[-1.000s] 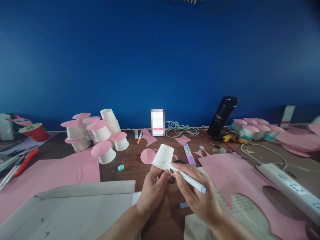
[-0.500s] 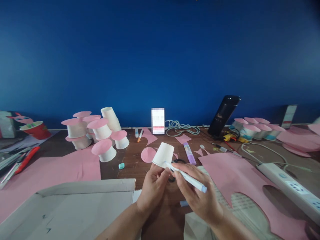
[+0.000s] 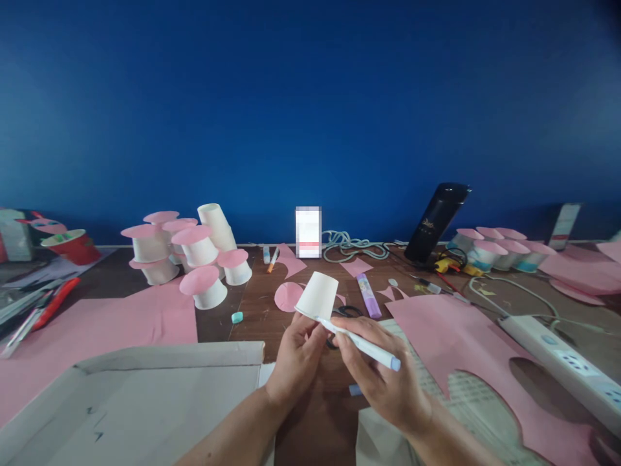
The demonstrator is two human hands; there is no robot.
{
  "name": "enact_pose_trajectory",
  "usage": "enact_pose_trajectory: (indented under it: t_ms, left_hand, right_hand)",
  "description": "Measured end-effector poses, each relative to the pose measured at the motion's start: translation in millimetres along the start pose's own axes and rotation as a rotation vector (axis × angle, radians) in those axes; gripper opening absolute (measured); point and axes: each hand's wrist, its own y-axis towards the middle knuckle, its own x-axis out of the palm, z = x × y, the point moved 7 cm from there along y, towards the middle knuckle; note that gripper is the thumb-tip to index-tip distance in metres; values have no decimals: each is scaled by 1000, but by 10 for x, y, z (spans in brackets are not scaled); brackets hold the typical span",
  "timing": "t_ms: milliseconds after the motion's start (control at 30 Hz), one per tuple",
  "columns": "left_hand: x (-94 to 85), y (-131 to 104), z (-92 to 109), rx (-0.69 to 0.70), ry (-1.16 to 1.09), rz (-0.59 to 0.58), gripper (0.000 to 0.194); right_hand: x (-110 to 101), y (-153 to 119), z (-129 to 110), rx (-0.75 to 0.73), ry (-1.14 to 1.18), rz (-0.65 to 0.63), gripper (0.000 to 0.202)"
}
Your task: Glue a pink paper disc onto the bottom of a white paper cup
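A plain white paper cup (image 3: pixel 317 294) is held upside down and slightly tilted by my left hand (image 3: pixel 297 362), whose fingers go under its rim. My right hand (image 3: pixel 388 369) grips a white marker pen (image 3: pixel 366 348) with a pale blue end; its tip touches the cup near the rim. Just behind the cup lies a pink paper circle (image 3: pixel 288 297). Scissors with dark handles (image 3: pixel 350 312) lie partly hidden behind my right hand. The pen's blue cap (image 3: pixel 356 390) seems to rest on the table below.
White cups topped with pink discs (image 3: pixel 198 246) stand at left, near a cardboard tray (image 3: pixel 184 414). Cut pink paper (image 3: pixel 436 323), a power strip (image 3: pixel 563 356) and a leaning black bottle (image 3: pixel 436 223) are at right. A purple glue stick (image 3: pixel 369 298) lies behind my hands.
The marker tip has shifted slightly left along the cup near its rim. Both hands keep their hold, and the view has tilted a little.
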Motion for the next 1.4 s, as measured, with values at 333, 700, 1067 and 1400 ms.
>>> enact_pose_trajectory:
  t_ms: [333,700,1067,1400]
  left_hand:
    - [-35,0,-64,-58,-87,51,27]
    - [17,-14,-100,-117,-144,43,27]
    - [18,-14,-96,-112,-137,38,27]
    - [27,-9,-104,-102,-104,6,28]
  right_hand:
    - [-38,-2,-26,-21,-12,47,31]
    - [-120,0,44,9,-111,136,28]
    - [-135,9,3,-5,-113,149,29]
    - [-134,9,12,-7,-121,158,28]
